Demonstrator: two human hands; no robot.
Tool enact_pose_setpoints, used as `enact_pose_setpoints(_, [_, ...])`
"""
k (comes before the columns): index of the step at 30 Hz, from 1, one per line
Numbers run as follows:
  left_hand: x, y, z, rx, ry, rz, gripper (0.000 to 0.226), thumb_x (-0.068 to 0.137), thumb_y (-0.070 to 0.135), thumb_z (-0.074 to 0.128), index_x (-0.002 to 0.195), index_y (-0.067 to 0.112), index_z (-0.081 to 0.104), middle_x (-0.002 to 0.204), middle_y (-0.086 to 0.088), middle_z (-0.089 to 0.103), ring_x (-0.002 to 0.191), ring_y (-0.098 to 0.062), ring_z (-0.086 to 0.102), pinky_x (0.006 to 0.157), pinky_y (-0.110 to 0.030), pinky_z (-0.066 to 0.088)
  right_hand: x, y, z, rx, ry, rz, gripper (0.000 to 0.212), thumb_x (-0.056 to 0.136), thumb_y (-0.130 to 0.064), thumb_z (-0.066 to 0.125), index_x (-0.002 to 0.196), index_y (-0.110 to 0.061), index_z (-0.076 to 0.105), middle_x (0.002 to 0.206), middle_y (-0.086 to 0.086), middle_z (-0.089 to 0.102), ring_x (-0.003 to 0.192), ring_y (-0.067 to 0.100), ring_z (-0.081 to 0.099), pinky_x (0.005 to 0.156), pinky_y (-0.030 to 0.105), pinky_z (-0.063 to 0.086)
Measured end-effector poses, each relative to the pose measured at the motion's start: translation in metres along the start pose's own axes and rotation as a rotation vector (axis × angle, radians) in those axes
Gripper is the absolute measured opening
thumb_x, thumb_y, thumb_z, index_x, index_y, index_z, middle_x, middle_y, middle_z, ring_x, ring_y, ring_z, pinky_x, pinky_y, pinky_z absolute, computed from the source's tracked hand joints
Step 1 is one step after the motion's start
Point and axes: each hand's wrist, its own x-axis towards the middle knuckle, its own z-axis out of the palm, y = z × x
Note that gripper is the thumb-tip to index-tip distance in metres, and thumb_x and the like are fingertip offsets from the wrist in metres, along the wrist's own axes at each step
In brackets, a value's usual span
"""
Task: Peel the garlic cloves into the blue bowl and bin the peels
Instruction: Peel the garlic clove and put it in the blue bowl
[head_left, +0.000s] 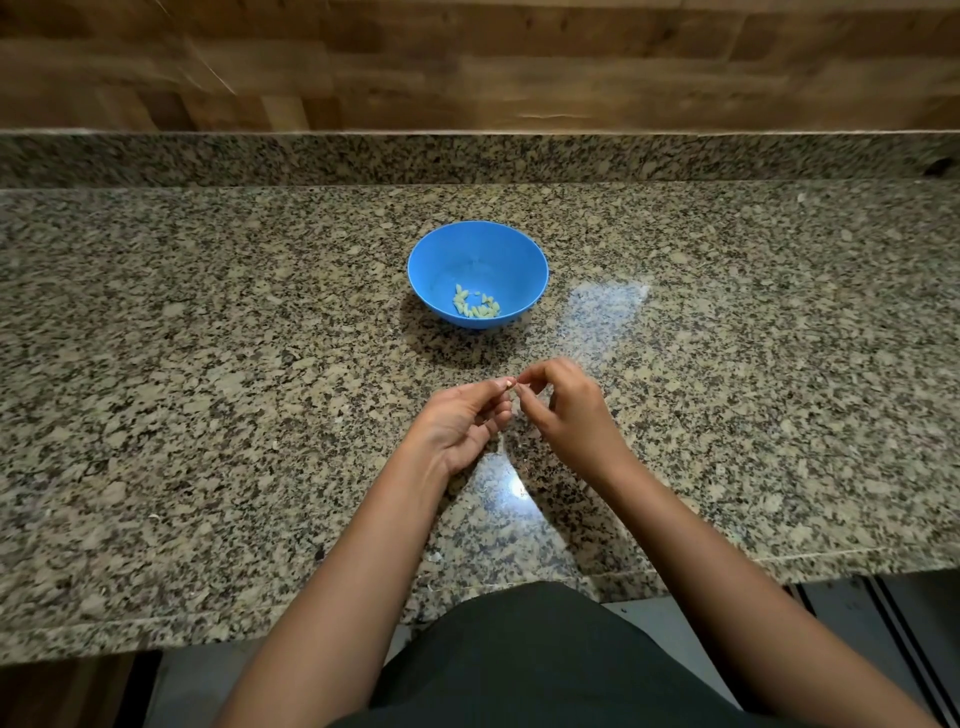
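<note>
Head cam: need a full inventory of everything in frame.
blue bowl: one, blue, mid-counter, beyond the hands
peeled cloves: a small heap, too small to count, pale yellow-green, in the bowl's bottom on the near side
garlic clove: one, pale with a brownish tip, between the two hands' fingertips, above the counter
countertop: one, speckled granite, spans the frame
upstand: one, same granite, along the counter's back edge
wall: one, brown wood, behind the upstand
dark garment: one, black, bottom centre, on the person's torso
left hand: one, holds the clove at its fingertips
right hand: one, pinches the clove's end
</note>
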Motion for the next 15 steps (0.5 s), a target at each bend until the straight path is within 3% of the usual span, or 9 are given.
enact_pose_setpoints(6, [-0.0019,0.0002,0.0026,0.016,-0.005,-0.001,0.005,0.085,0.000,0.062,0.086,-0.004,0.064,0.071,-0.009,0.061,0.060,-0.010,0.056,0.053,-0.015,0.051,0.0004,-0.0058,-0.0012,-0.068,0.046,-0.049,0.012,0.089,-0.021,0.057,0.096,-0.011,0.057,0.091,-0.006,0.050,0.079,0.006,0.050,0.073,0.020,0.048])
enact_pose_setpoints(15, [-0.0028,-0.0004,0.0053,0.062,0.015,0.016,0.005,0.085,0.000,0.062,0.086,-0.002,0.066,0.078,-0.010,0.064,0.066,-0.011,0.057,0.055,-0.015,0.052,0.0009,-0.0073,-0.0031,-0.028,0.019,0.007,0.009,0.088,-0.020,0.059,0.088,-0.015,0.051,0.084,-0.010,0.046,0.070,0.000,0.044,0.064,0.017,0.043])
